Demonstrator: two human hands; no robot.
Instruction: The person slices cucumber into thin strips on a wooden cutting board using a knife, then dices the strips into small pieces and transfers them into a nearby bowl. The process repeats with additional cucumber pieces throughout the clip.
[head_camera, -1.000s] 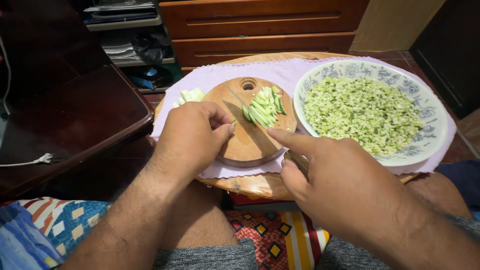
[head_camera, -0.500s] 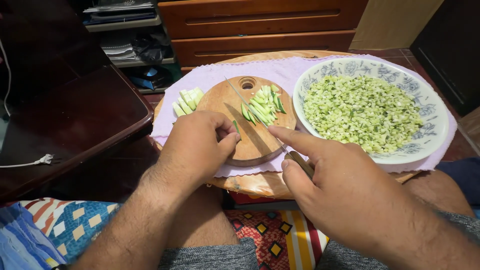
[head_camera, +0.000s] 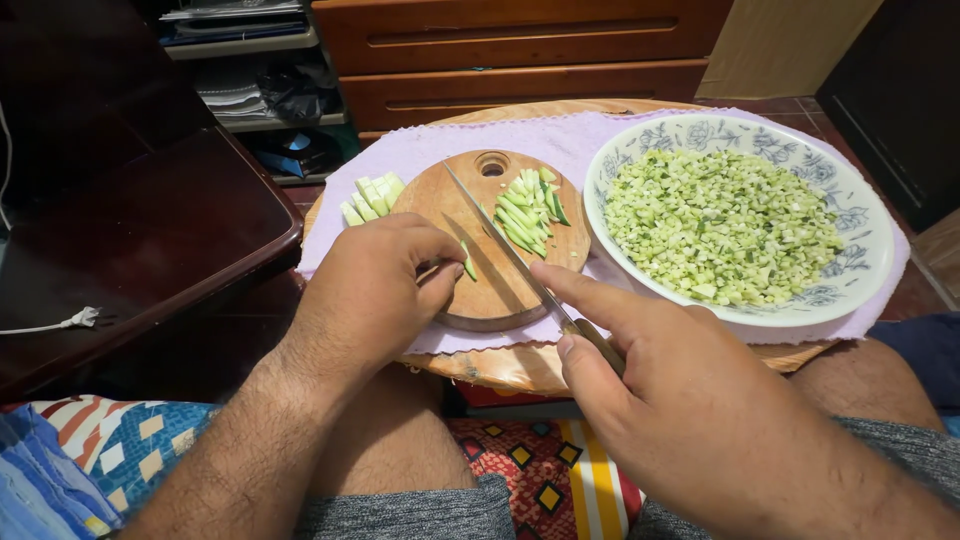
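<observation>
At the far left a dark table (head_camera: 150, 230) stands well apart from a round stool top covered by a lilac cloth (head_camera: 560, 140), with a few pale cucumber chunks (head_camera: 372, 196) on the cloth just beside the left edge of a round board (head_camera: 470, 215). The left hand (head_camera: 375, 290) rests curled at the board's near-left rim, pinching a green strip (head_camera: 468, 268); the right hand (head_camera: 680, 400) grips a knife (head_camera: 505, 240), its blade lying diagonally across the board just left of a pile of sticks (head_camera: 528, 208). A wide patterned bowl (head_camera: 860, 215) of diced cucumber (head_camera: 720, 225) sits touching the board's right edge, reaching the cloth's right edge.
</observation>
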